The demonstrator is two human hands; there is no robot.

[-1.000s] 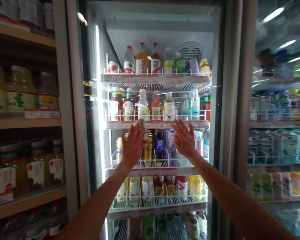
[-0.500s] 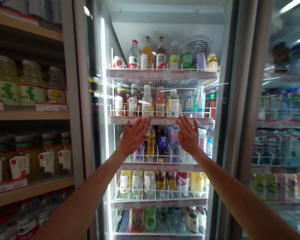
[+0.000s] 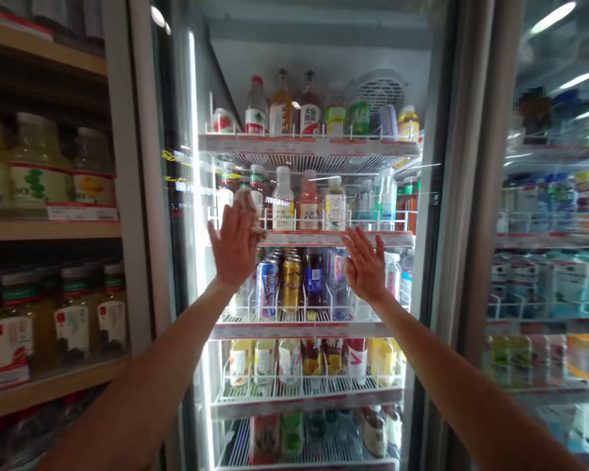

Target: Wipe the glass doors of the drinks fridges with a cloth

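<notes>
My left hand [image 3: 234, 245] is raised against the glass door [image 3: 319, 62] of a drinks fridge. It holds a crumpled pale cloth [image 3: 250, 212], which shows past the fingers on their right side. Behind this hand are bottles on the second shelf and the left end of that shelf's edge. My right hand [image 3: 366, 265] rests at the glass with its fingers stretched out and nothing visible in it. Its fingertips overlap the second shelf's red-and-white price strip [image 3: 314, 239]. Cans and bottles, among them a gold can [image 3: 291, 281], stand behind the glass between my hands.
Wooden shelves with juice bottles [image 3: 39, 163] stand on the left. A metal door frame [image 3: 481, 196] runs down the right side, with another drinks fridge beyond it. Reflections streak the glass. Lower wire shelves [image 3: 309, 392] hold more drinks.
My left hand has moved left and up with the cloth, uncovering the blue can and the gold can. My right hand stays at nearly the same place. The view has shifted slightly.
</notes>
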